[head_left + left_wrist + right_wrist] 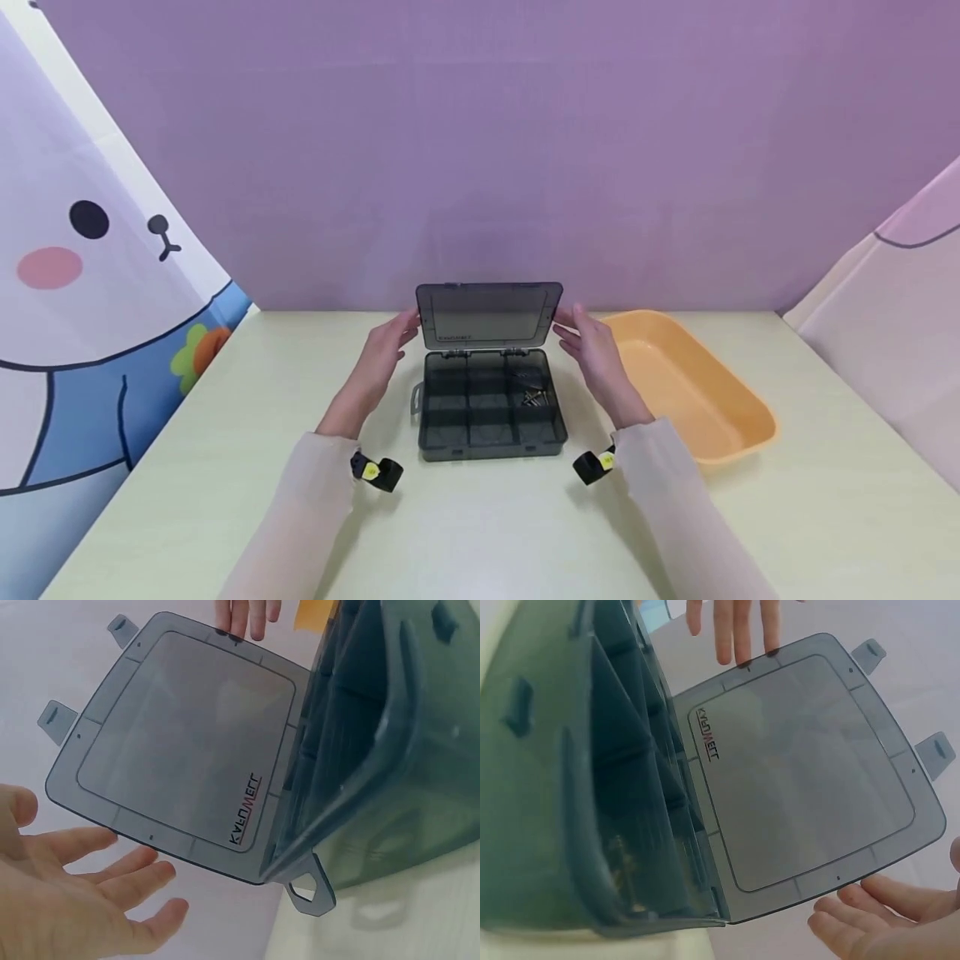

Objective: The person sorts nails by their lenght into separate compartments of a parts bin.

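A dark see-through compartment box (pixel 491 453) stands on the table with its hinged lid (pixel 489 323) raised. Several small metal screws (pixel 534 398) lie in a right-hand compartment. My left hand (pixel 375 367) is at the lid's left edge; in the left wrist view, the fingertips (pixel 159 871) touch or nearly touch that edge, fingers extended. On the opposite side my right hand (pixel 596 358) meets the lid's right edge with extended fingers (pixel 889 896), seen in the right wrist view. Neither hand's fingers curl round the lid. A small loop (pixel 311 889) sticks out from the box's left side.
An orange-yellow plastic basin (pixel 690 392) sits on the pale table (pixel 480 533) to the right, beside my right forearm. Behind the table hangs a purple cloth (pixel 480 150). A cartoon-printed cloth (pixel 90 333) borders the left side.
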Action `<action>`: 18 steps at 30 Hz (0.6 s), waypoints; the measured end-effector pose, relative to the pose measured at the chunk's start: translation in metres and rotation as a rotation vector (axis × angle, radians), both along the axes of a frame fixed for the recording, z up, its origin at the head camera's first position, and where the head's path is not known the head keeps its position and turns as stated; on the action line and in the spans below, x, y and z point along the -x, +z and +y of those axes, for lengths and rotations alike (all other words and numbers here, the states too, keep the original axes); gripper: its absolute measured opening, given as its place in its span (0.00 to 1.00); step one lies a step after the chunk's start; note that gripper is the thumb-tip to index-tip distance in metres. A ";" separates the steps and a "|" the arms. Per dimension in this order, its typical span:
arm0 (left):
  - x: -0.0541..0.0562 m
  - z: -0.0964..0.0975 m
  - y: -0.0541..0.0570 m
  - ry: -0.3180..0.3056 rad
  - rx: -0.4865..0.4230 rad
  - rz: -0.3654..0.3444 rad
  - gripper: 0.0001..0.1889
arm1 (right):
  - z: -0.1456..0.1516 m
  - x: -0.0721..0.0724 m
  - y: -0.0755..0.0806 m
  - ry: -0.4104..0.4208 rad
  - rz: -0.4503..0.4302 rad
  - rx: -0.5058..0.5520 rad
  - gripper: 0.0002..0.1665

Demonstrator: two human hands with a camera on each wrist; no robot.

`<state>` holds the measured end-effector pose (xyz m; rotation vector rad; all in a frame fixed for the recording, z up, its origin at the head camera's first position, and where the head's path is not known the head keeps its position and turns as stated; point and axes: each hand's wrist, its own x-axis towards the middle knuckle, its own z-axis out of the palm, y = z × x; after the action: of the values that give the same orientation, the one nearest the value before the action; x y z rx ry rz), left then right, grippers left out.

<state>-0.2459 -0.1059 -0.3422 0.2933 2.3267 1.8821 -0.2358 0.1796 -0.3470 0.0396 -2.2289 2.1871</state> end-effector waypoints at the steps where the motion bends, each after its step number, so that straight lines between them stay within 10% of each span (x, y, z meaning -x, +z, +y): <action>1: -0.003 0.000 0.001 0.001 0.011 0.001 0.29 | 0.000 -0.002 0.000 0.003 0.005 -0.010 0.36; 18: -0.034 -0.007 -0.006 -0.027 0.052 0.020 0.34 | 0.003 -0.038 -0.012 0.004 -0.047 -0.112 0.32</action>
<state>-0.2122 -0.1126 -0.3481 0.3376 2.3677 1.8117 -0.1983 0.1825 -0.3592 -0.0059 -2.3756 2.0842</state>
